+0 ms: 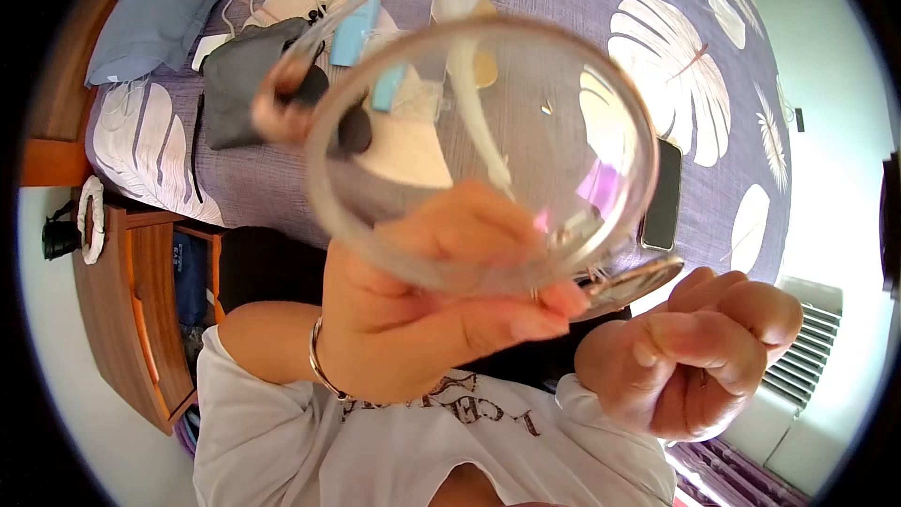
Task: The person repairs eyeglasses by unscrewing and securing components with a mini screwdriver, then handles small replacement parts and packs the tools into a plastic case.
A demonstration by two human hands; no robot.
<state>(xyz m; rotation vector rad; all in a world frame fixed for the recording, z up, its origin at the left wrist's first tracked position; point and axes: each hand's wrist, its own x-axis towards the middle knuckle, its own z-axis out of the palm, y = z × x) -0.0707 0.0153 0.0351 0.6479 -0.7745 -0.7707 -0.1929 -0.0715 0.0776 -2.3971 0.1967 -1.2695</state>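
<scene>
A pair of clear-rimmed eyeglasses [322, 145] is held up very close to the camera, so one large round lens fills the middle of the view, blurred. My left hand [432, 291], with a bracelet on its wrist, pinches the rim near the bridge. The other lens [633, 284] shows edge-on, tilted, beside my right hand [694, 357]. That hand is closed with its fingers curled in, and whatever it may hold is hidden. A pale, blurred strip [469, 94] runs behind the big lens.
On the patterned bedspread [554, 0] lie a black phone [663, 192], a grey drawstring pouch [249, 84] and a light-blue item with an orange end [355, 33]. Folded blue cloth [174, 33] lies at the upper left. A wooden cabinet [141, 300] stands at the left.
</scene>
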